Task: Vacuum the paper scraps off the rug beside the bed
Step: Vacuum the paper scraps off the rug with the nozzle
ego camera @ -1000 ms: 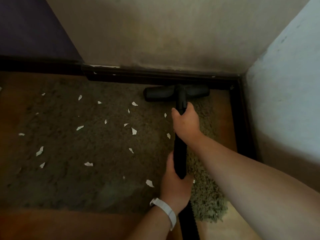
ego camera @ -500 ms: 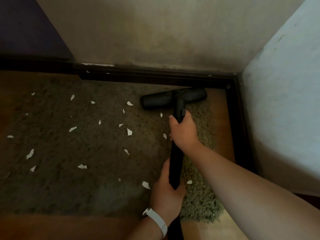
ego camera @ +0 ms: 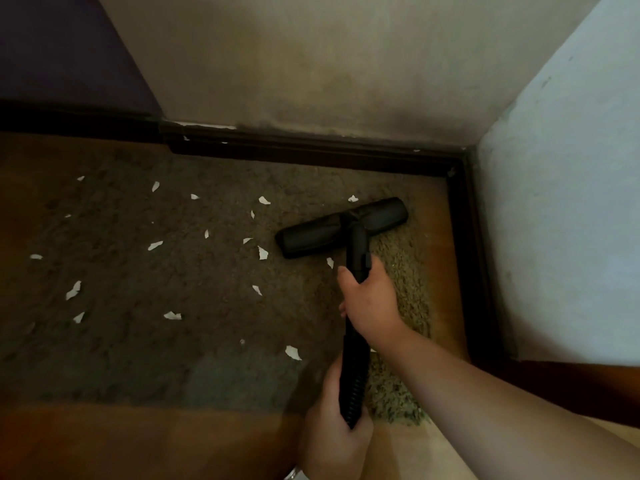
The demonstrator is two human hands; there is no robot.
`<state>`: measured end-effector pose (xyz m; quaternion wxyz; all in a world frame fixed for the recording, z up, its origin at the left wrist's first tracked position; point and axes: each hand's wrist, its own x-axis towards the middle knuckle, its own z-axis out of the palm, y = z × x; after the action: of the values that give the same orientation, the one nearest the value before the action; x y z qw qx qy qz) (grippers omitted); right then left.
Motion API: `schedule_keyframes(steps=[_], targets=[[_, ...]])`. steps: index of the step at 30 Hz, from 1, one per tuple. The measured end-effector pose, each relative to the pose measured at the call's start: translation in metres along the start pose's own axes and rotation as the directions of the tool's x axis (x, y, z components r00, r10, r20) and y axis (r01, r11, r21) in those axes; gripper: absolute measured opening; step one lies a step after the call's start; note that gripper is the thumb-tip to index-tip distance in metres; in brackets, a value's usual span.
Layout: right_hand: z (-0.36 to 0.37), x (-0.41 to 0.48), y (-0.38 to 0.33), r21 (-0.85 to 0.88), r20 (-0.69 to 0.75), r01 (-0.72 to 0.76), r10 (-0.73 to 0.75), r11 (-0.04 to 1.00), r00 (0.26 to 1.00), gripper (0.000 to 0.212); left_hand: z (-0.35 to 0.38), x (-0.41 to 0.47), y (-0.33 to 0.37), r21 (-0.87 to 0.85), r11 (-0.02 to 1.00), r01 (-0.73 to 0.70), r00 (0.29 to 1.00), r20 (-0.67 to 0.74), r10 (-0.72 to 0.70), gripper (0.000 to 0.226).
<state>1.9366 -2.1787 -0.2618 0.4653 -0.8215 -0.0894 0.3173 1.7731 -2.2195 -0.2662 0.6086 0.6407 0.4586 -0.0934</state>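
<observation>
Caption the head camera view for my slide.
Left hand and right hand grip a black vacuum wand, its flat black floor head on a shaggy brown rug strewn with white paper scraps.

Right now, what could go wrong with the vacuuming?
The floor nozzle sits nearer than one paper scrap, so that scrap, lying toward the dark skirting board, might get missed. Many other scraps lie scattered left across the rug; narrow passes could skip some.
</observation>
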Motion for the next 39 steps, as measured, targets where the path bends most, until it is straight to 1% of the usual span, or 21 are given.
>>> schedule_keyframes(steps=[3,6,8,10,14,17,22,26,29,33,37,39], targets=[[0.001,-0.008,0.001,0.037,-0.018,-0.023,0.024,0.999,1.0,0.016,0.003,-0.006,-0.004,-0.094,0.996,0.004,1.0,-0.009,-0.005,0.086],[0.003,-0.013,0.002,-0.001,-0.047,-0.009,0.009,1.0,0.999,0.018,0.002,-0.007,-0.006,-0.14,0.99,0.001,1.0,-0.024,-0.004,0.087],[0.003,-0.016,0.001,-0.011,-0.041,0.019,-0.019,1.0,0.999,0.016,0.002,-0.006,-0.008,-0.16,0.987,0.002,1.0,-0.016,-0.005,0.085],[0.002,-0.018,-0.003,-0.017,-0.023,0.056,-0.056,0.998,0.998,0.014,0.002,-0.005,-0.006,-0.163,0.987,0.002,1.0,-0.01,-0.004,0.084],[0.0,-0.007,-0.018,-0.067,0.014,0.117,-0.116,0.991,0.993,0.017,0.002,0.0,0.014,-0.152,0.988,-0.002,0.999,-0.045,-0.005,0.083],[-0.003,0.017,-0.032,-0.098,-0.005,0.112,-0.113,0.989,0.994,0.015,-0.002,0.016,0.035,-0.168,0.985,-0.029,1.0,-0.007,0.028,0.078],[-0.01,0.052,-0.053,-0.113,-0.001,0.092,-0.093,0.989,0.996,0.011,-0.004,0.039,0.064,-0.167,0.983,-0.078,0.997,-0.027,0.075,0.071],[-0.015,0.059,-0.057,-0.207,0.049,0.086,-0.078,0.974,0.996,0.011,-0.001,0.045,0.071,-0.176,0.982,-0.073,0.997,0.022,0.078,0.068],[-0.025,0.053,-0.051,-0.251,0.062,0.09,-0.076,0.964,0.995,0.011,0.005,0.042,0.073,-0.167,0.985,-0.033,0.994,0.101,0.05,0.07],[-0.038,0.041,-0.041,-0.278,0.07,0.088,-0.071,0.957,0.995,0.019,0.013,0.033,0.071,-0.161,0.987,0.016,0.982,0.188,0.014,0.067],[-0.037,0.037,-0.039,-0.278,0.045,0.081,-0.071,0.957,0.996,0.017,0.011,0.028,0.067,-0.176,0.984,0.023,0.98,0.197,0.013,0.07],[-0.03,0.038,-0.041,-0.277,0.03,0.081,-0.075,0.958,0.997,0.017,0.005,0.028,0.067,-0.199,0.98,0.013,0.984,0.178,0.023,0.069]])
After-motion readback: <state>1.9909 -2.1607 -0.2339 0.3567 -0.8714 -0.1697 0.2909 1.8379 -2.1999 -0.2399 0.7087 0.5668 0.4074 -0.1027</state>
